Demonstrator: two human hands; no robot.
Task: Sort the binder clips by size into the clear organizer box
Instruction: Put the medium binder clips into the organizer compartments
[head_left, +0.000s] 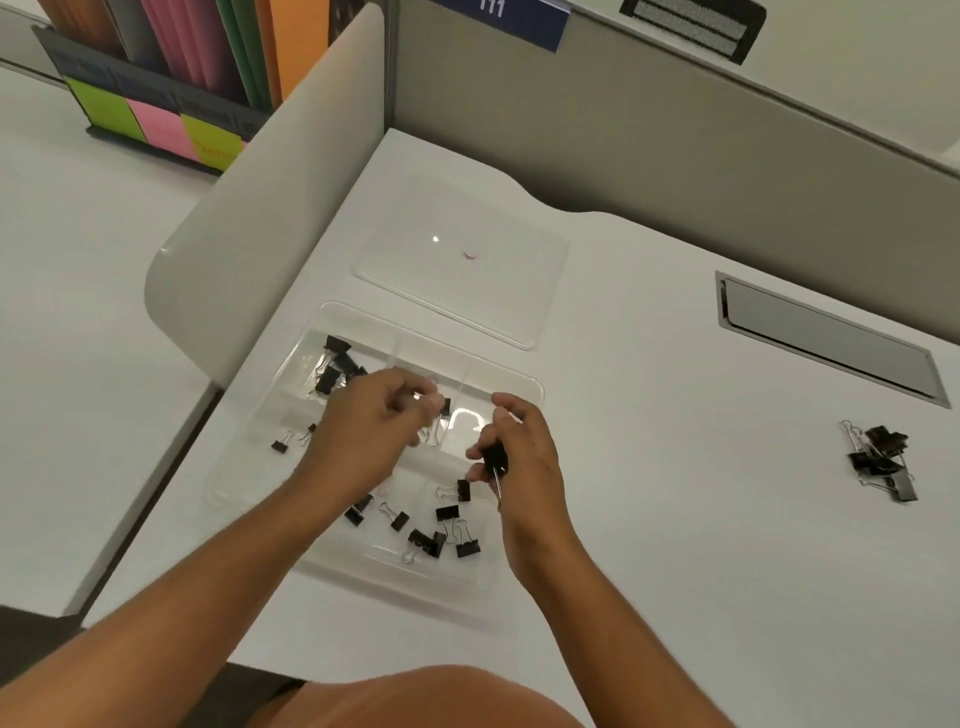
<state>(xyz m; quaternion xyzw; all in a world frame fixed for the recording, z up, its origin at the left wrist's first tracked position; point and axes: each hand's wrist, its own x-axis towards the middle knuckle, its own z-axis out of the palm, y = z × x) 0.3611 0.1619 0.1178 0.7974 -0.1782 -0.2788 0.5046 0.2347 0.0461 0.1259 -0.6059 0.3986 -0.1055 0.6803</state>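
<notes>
- White desk (649, 467): carries all the items.
- Clear plastic compartmented organizer box (524, 387): partly filled with sorted clips.
- Heap of unsorted black metal binder clips (880, 460): well right.
- Right hand (524, 462): pinching one black clip (493, 457) above the box; placement under way, needs a matching-size compartment.
- Left hand (374, 431): fingers curled over the box, blurred; grasp cannot be told.

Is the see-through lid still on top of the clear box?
No, the clear flat plastic lid lies on the white desk behind the clear plastic organizer box, which is open.
</notes>
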